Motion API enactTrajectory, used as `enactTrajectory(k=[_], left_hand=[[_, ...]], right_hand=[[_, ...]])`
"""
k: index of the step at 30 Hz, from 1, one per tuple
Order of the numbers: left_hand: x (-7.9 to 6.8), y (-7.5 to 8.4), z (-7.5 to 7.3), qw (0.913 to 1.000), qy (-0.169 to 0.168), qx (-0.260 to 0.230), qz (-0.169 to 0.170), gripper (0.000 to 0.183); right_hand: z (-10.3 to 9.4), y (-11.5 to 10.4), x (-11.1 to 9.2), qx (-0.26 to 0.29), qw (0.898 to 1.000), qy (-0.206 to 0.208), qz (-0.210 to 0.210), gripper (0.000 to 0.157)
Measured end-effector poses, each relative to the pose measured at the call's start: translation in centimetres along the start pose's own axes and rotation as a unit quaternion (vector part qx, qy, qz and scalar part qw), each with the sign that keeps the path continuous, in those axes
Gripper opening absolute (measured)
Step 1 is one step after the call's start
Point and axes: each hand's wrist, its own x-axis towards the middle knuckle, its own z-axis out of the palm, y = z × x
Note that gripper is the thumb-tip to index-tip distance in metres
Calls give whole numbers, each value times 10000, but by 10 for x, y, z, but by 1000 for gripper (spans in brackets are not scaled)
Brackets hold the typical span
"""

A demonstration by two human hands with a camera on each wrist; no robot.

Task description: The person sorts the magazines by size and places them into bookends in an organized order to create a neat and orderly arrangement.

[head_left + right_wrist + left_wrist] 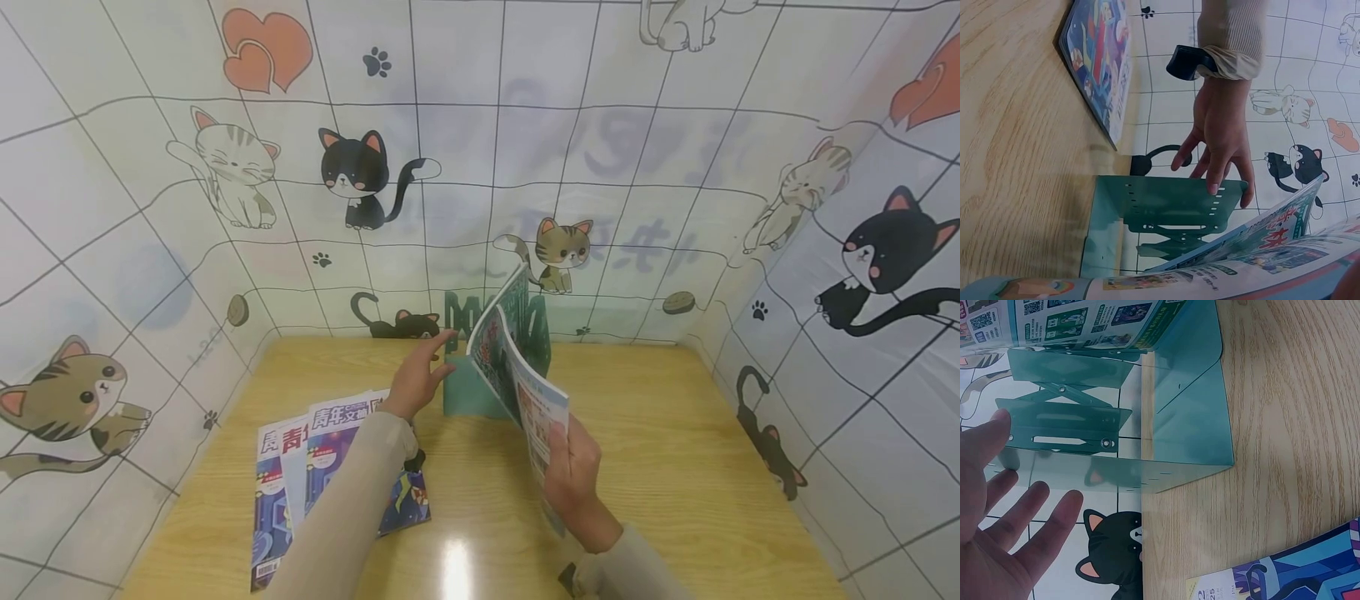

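Note:
A green bookend (468, 392) with a folding cross brace stands at the back of the wooden table. My left hand (412, 379) is at its left upright panel, fingers spread and fairly straight. In the left wrist view, the thumb lies toward the inner side of the panel and the other fingers toward the outer side; firm contact is unclear. My right hand (573, 475) grips a magazine (536, 400) by its near edge. The magazine stands on edge, bent, with its leaves splayed apart, and its far end overlaps the right part of the bookend.
Several overlapping magazines (330, 454) lie on the table at the left, beneath my left forearm. Behind the table (660, 467) and along both sides rise white gridded walls (465, 150) printed with cats.

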Motion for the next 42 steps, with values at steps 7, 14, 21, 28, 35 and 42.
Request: enactTrajectory(k=[7,14,21,28,35,42], left_hand=[[-1,0,0,10000,-30,-10,-52,63],[-1,0,1,10000,0,-39,-90,62],[0,0,2,9999,40,-83,-71,62],[0,0,2,9999,62,-96,-77,61],[0,-1,4,9999,89,-117,-35,62],[0,-1,3,9999,93,-139,-19,63]], right_hand=[[-1,-1,4,35,10000,9,-20,31],[1,-4,10,117,9999,117,33,30],[2,-2,16,127,9995,279,-27,29],[5,1,27,230,9983,521,-91,33],[17,18,29,121,9973,653,-323,32],[30,34,30,-344,9964,642,-422,48]])
